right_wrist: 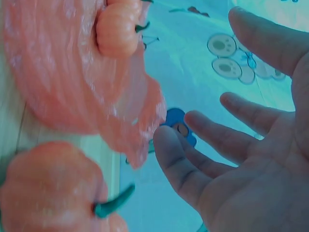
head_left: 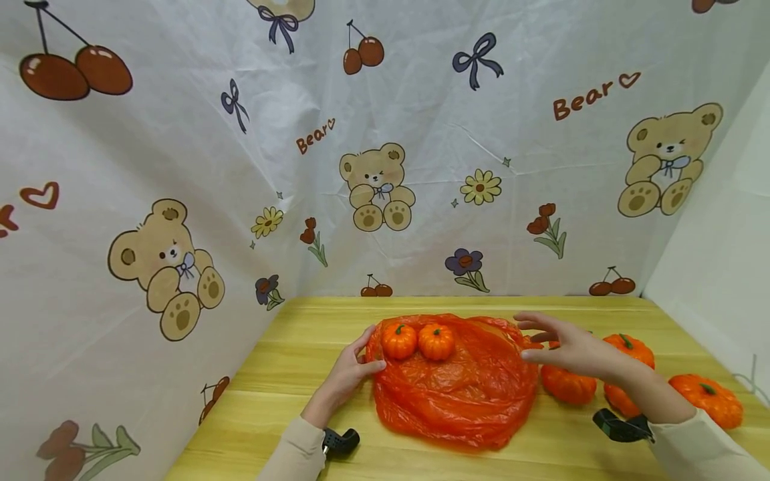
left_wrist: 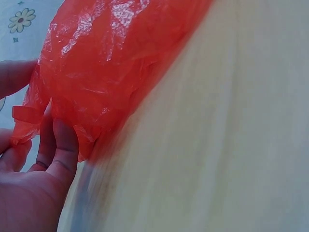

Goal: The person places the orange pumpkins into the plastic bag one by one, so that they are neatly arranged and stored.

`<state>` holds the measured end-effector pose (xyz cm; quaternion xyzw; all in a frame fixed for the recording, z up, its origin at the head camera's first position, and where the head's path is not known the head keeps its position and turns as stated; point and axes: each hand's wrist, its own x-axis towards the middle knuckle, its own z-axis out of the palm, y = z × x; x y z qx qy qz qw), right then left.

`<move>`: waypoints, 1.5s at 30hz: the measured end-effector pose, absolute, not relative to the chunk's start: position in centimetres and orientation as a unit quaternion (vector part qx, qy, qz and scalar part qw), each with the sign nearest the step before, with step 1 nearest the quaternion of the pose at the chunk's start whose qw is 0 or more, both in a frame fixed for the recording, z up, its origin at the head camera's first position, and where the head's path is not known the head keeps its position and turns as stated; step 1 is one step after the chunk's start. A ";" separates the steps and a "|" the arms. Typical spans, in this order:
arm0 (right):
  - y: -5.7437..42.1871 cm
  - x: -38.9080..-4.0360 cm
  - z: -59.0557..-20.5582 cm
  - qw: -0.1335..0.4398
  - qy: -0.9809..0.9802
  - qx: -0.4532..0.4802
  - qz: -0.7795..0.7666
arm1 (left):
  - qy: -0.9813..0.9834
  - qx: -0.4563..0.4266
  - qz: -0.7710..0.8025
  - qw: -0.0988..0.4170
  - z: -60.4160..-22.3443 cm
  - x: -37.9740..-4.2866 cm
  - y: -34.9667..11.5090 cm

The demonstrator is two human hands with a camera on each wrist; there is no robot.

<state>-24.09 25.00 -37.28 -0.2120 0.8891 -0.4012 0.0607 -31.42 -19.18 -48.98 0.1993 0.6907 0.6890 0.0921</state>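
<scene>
A thin red plastic bag lies spread on the wooden table, its mouth facing up. Two small orange toy pumpkins with green stems, a left one and a right one, sit side by side at its back left. My left hand grips the bag's left edge, thumb on the near side; the left wrist view shows the crinkled plastic between thumb and fingers. At the bag's right edge my right hand is held with fingers spread and nothing in it. The right wrist view shows its palm facing the bag.
Several larger orange pumpkins stand on the right of the table: one close to the bag, one behind my right forearm, one farther right. A white cloth printed with bears hangs behind and to the left.
</scene>
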 end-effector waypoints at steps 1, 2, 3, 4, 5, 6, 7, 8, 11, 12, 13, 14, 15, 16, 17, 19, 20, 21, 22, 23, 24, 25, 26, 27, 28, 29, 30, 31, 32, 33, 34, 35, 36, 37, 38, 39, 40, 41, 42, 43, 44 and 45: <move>25.4 -24.0 -37.3 0.063 0.887 -0.210 -0.406 | 0.692 0.200 0.688 0.093 -49.0 -31.4 -19.2; 25.7 -23.9 -37.2 0.065 0.885 -0.210 -0.411 | 0.692 0.201 0.687 0.094 -49.0 -31.4 -19.3; 26.1 -23.7 -37.2 0.067 0.883 -0.208 -0.415 | 0.693 0.202 0.686 0.094 -49.0 -31.4 -19.3; 26.4 -23.6 -37.2 0.068 0.882 -0.204 -0.419 | 0.693 0.200 0.686 0.095 -49.0 -31.4 -19.3; 26.7 -23.4 -37.2 0.068 0.881 -0.203 -0.421 | 0.695 0.201 0.684 0.094 -49.0 -31.4 -19.3; 27.0 -23.3 -37.2 0.069 0.880 -0.202 -0.424 | 0.696 0.201 0.683 0.094 -48.9 -31.4 -19.3; 27.4 -23.2 -37.2 0.068 0.880 -0.201 -0.425 | 0.695 0.200 0.684 0.094 -48.9 -31.4 -19.3; 27.7 -23.0 -37.2 0.068 0.879 -0.201 -0.426 | 0.695 0.201 0.684 0.093 -48.9 -31.4 -19.3; 28.7 -22.7 -37.5 0.065 0.879 -0.200 -0.428 | 0.694 0.204 0.684 0.093 -48.8 -31.5 -19.3; 29.1 -22.7 -37.6 0.064 0.879 -0.201 -0.428 | 0.693 0.202 0.686 0.093 -48.8 -31.5 -19.3; 29.4 -22.6 -37.7 0.063 0.879 -0.201 -0.427 | 0.692 0.202 0.687 0.094 -48.7 -31.5 -19.3; 29.7 -22.6 -37.8 0.059 0.880 -0.202 -0.426 | 0.693 0.205 0.685 0.092 -48.8 -31.4 -19.3; 30.1 -22.5 -37.9 0.056 0.881 -0.203 -0.425 | 0.693 0.205 0.685 0.092 -48.8 -31.4 -19.4; 30.4 -22.5 -38.0 0.054 0.881 -0.203 -0.425 | 0.694 0.206 0.684 0.091 -48.8 -31.4 -19.4; 30.7 -22.4 -38.1 0.049 0.881 -0.206 -0.422 | 0.695 0.205 0.683 0.091 -48.9 -31.4 -19.4; 31.3 -22.2 -38.2 0.041 0.883 -0.204 -0.421 | 0.697 0.205 0.682 0.090 -49.0 -31.3 -19.5; 31.7 -22.1 -38.3 0.036 0.884 -0.202 -0.419 | 0.697 0.204 0.681 0.089 -49.0 -31.3 -19.5; 32.0 -21.9 -38.4 0.035 0.885 -0.199 -0.419 | 0.697 0.200 0.682 0.090 -49.0 -31.3 -19.5; 32.4 -21.8 -38.4 0.034 0.886 -0.198 -0.418 | 0.697 0.198 0.683 0.091 -49.1 -31.3 -19.5; 32.9 -21.8 -38.5 0.032 0.887 -0.195 -0.417 | 0.697 0.196 0.683 0.091 -49.1 -31.3 -19.5; 33.3 -21.7 -38.6 0.033 0.888 -0.191 -0.417 | 0.697 0.195 0.684 0.091 -49.1 -31.3 -19.5; 33.7 -21.7 -38.7 0.031 0.889 -0.189 -0.416 | 0.696 0.194 0.685 0.090 -49.1 -31.3 -19.5; 34.1 -21.7 -38.8 0.031 0.889 -0.188 -0.416 | 0.696 0.194 0.685 0.089 -49.1 -31.3 -19.5; 34.6 -21.6 -39.0 0.030 0.891 -0.185 -0.414 | 0.696 0.194 0.686 0.088 -49.1 -31.3 -19.4; 35.0 -21.6 -39.2 0.027 0.895 -0.180 -0.408 | 0.696 0.195 0.686 0.086 -49.0 -31.3 -19.4; 35.4 -21.5 -39.3 0.022 0.899 -0.175 -0.401 | 0.695 0.195 0.686 0.085 -49.0 -31.4 -19.4; 35.8 -21.4 -39.5 0.017 0.904 -0.170 -0.393 | 0.695 0.195 0.687 0.085 -49.0 -31.4 -19.4; 36.2 -21.3 -39.7 0.011 0.910 -0.160 -0.383 | 0.695 0.197 0.687 0.084 -49.1 -31.4 -19.4; 36.7 -21.2 -39.8 0.007 0.914 -0.155 -0.374 | 0.694 0.196 0.687 0.086 -49.1 -31.4 -19.4; 37.1 -21.1 -39.9 0.005 0.921 -0.144 -0.362 | 0.694 0.197 0.686 0.087 -49.1 -31.5 -19.4; 37.5 -21.1 -40.0 0.002 0.927 -0.134 -0.351 | 0.695 0.196 0.687 0.089 -49.2 -31.5 -19.4; 38.0 -21.0 -40.1 0.002 0.929 -0.127 -0.347 | 0.694 0.195 0.687 0.090 -49.3 -31.5 -19.4; 38.4 -20.9 -40.1 0.002 0.932 -0.120 -0.342 | 0.694 0.197 0.687 0.090 -49.3 -31.5 -19.4; 38.7 -20.8 -40.1 0.006 0.934 -0.110 -0.339 | 0.694 0.197 0.686 0.091 -49.4 -31.6 -19.4; 39.1 -20.8 -40.2 0.010 0.936 -0.105 -0.337 | 0.694 0.198 0.686 0.091 -49.4 -31.6 -19.4; 39.5 -20.7 -40.3 0.012 0.938 -0.095 -0.333 | 0.694 0.201 0.685 0.089 -49.4 -31.6 -19.4; 39.9 -20.6 -40.3 0.012 0.939 -0.095 -0.331 | 0.694 0.201 0.685 0.089 -49.4 -31.5 -19.4; 40.2 -20.5 -40.5 0.011 0.939 -0.092 -0.330 | 0.694 0.204 0.684 0.089 -49.3 -31.5 -19.3; 40.7 -20.4 -40.6 0.005 0.942 -0.090 -0.324 | 0.695 0.207 0.683 0.088 -49.3 -31.5 -19.3; 41.1 -20.3 -40.7 -0.002 0.943 -0.090 -0.320 | 0.695 0.207 0.682 0.088 -49.3 -31.5 -19.3; 41.6 -20.2 -40.9 -0.014 0.944 -0.092 -0.316 | 0.696 0.210 0.681 0.087 -49.3 -31.5 -19.3; 42.1 -20.2 -41.0 -0.026 0.945 -0.096 -0.313 | 0.697 0.209 0.681 0.088 -49.3 -31.5 -19.3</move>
